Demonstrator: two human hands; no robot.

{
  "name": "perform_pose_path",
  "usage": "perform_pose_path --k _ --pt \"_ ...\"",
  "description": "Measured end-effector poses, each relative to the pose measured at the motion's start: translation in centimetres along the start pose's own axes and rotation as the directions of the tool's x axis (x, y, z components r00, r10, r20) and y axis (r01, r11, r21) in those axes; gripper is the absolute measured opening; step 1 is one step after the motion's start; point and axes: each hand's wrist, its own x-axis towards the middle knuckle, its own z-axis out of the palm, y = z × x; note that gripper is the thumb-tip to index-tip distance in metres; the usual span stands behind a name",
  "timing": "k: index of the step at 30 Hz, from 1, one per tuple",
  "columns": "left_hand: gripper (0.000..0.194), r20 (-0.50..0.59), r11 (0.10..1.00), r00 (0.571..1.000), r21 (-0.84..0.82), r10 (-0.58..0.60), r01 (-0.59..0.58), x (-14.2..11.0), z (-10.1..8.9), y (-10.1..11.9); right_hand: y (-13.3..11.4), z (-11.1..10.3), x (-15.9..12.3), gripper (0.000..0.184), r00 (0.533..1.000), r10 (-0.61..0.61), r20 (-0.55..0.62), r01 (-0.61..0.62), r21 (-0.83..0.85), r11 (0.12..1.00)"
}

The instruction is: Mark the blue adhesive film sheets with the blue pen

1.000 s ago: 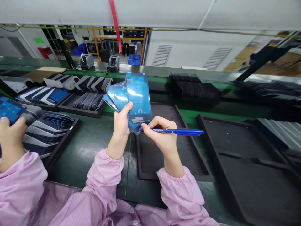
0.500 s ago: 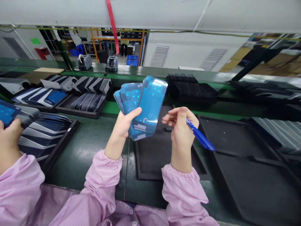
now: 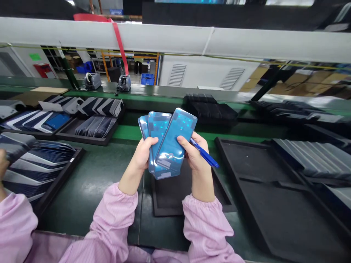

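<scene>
My left hand (image 3: pixel 143 155) grips a fanned stack of several blue film-covered phone panels (image 3: pixel 157 140) by their lower ends, held upright above a black tray (image 3: pixel 175 190). My right hand (image 3: pixel 196 153) has its thumb and fingers closed on the right edge of the front panel (image 3: pixel 177 137), which tilts to the right. A blue pen (image 3: pixel 204 155) is tucked between the fingers of that same hand, with its tip pointing down to the right. Both arms wear pink sleeves.
A larger black tray (image 3: pixel 274 197) lies to the right on the green belt (image 3: pixel 93 175). Trays of stacked panels (image 3: pixel 41 164) stand at left, more (image 3: pixel 93 120) behind. A co-worker's pink sleeve (image 3: pixel 13 226) and hand are at the far left edge. Black tray stacks (image 3: pixel 208 106) sit at the back.
My right hand stopped writing on the front panel, swung the pen aside, then came back and took hold of the panel's right edge. The panels now sit lower in view as the camera tilted up.
</scene>
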Motion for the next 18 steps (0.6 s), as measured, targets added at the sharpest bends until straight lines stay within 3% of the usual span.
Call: perform_pose_path --k 3,8,11,15,18 --pt "0.05 -0.022 0.995 0.996 0.044 0.092 -0.091 0.1 -0.1 0.3 -0.1 -0.4 0.2 0.044 1.0 0.011 0.013 -0.011 -0.026 1.0" --pt "0.057 -0.009 0.999 0.999 -0.011 0.037 -0.037 0.5 -0.8 0.8 -0.4 -1.6 0.5 0.051 0.999 0.022 -0.047 -0.023 -0.026 0.999" --pt "0.055 -0.035 0.998 0.997 0.024 0.067 -0.066 1.0 -1.4 0.8 -0.8 -2.4 0.2 0.053 0.997 0.024 -0.078 -0.026 -0.024 0.999" --pt "0.053 0.026 0.995 0.997 0.078 0.067 -0.069 1.2 -1.5 0.5 -1.3 -2.4 -0.7 0.052 1.0 0.017 -0.014 -0.018 -0.084 0.996" --pt "0.052 0.108 0.997 0.994 0.072 0.034 -0.042 0.9 -1.1 0.2 -1.2 -1.8 -1.3 0.047 0.998 -0.064 -0.014 0.057 -0.278 0.959"
